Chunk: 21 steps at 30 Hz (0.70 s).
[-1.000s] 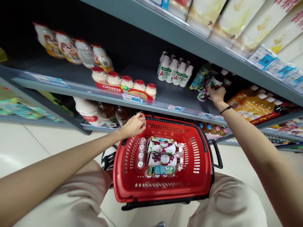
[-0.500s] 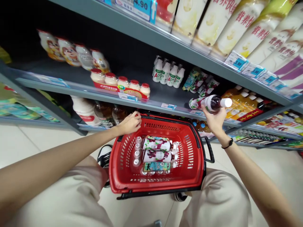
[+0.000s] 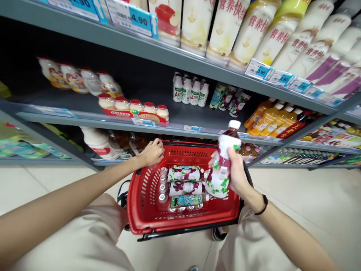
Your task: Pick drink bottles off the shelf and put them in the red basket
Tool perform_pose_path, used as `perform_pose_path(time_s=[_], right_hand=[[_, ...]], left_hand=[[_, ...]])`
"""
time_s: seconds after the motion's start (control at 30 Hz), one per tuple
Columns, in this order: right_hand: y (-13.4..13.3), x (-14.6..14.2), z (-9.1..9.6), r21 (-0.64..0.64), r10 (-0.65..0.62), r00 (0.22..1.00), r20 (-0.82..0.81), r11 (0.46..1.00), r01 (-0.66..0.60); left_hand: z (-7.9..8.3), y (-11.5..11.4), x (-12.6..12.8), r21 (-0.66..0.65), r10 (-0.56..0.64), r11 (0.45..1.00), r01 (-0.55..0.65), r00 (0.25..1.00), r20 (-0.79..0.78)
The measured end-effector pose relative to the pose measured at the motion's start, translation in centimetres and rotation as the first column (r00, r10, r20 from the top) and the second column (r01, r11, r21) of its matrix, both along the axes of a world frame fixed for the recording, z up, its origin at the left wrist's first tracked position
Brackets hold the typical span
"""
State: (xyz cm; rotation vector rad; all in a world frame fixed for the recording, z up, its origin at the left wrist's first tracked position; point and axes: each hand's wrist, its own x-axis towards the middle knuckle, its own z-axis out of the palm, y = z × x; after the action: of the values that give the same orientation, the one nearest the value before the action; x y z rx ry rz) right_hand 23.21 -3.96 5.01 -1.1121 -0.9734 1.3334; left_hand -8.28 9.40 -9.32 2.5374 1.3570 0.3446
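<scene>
My right hand (image 3: 239,171) is closed around a juice bottle (image 3: 221,165) with a white cap and a white and purple grape label. The bottle tilts, cap toward the shelf, over the right side of a red shopping basket (image 3: 135,222). At the basket's far left corner my left hand (image 3: 152,152) is closed on the rim. Inside the basket lie a grape-label bottle (image 3: 186,188), another grape-label bottle (image 3: 183,174) and a teal-label bottle (image 3: 187,200), beside small clear-topped bottles (image 3: 163,187).
The shelf (image 3: 146,124) ahead holds a red-capped bottle pack (image 3: 135,109), small white bottles (image 3: 190,92), more juice bottles (image 3: 237,102) and orange drinks (image 3: 273,118). Tall white bottles (image 3: 251,30) stand on the shelf above. My knees flank the basket, over a tiled floor (image 3: 296,203).
My right hand has brought the juice bottle from the shelf edge down and toward me, over the basket, turning its cap toward the shelf. My left hand stays at the rim.
</scene>
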Motion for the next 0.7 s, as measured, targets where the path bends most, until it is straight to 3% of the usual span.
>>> perform_pose_path(time_s=[0.1, 0.2, 0.27, 0.33, 0.4, 0.47, 0.6, 0.7], right_hand=[[-0.8, 0.1, -1.6, -0.024, 0.128, 0.989, 0.080, 0.992, -0.127], [-1.3, 0.3, -2.1, 0.053, 0.224, 0.959, 0.175, 0.970, -0.237], [-1.7, 0.2, -1.9, 0.098, 0.281, 0.939, 0.197, 0.948, -0.304], [-2.1, 0.1, -1.5, 0.100, 0.307, 0.933, 0.187, 0.939, -0.329], [-2.3, 0.0, -1.2, 0.073, 0.311, 0.935, 0.170, 0.942, -0.327], [-2.2, 0.1, -1.3, 0.052, 0.328, 0.929, 0.170, 0.939, -0.341], [-1.6, 0.6, -2.2, 0.027, 0.425, 0.883, 0.198, 0.899, -0.438], [-1.6, 1.0, -2.9, 0.013, 0.547, 0.824, 0.148, 0.832, -0.554]], left_hand=[[4.1, -1.4, 3.1, -0.148, 0.022, 0.989, -0.010, 0.996, 0.082], [9.8, -4.1, 6.7, -0.270, 0.002, 0.959, 0.081, 0.955, 0.296], [13.3, -6.5, 8.7, -0.427, 0.098, 0.863, 0.272, 0.738, 0.668], [15.4, -8.8, 10.1, -0.467, 0.199, 0.801, 0.375, 0.568, 0.799], [16.0, -10.6, 11.0, -0.470, 0.236, 0.761, 0.447, 0.483, 0.843], [15.6, -11.7, 11.4, -0.446, 0.243, 0.777, 0.444, 0.443, 0.863], [14.9, -12.2, 11.5, -0.453, 0.304, 0.827, 0.334, 0.412, 0.859], [15.9, -12.1, 11.3, -0.467, 0.312, 0.822, 0.325, 0.429, 0.848]])
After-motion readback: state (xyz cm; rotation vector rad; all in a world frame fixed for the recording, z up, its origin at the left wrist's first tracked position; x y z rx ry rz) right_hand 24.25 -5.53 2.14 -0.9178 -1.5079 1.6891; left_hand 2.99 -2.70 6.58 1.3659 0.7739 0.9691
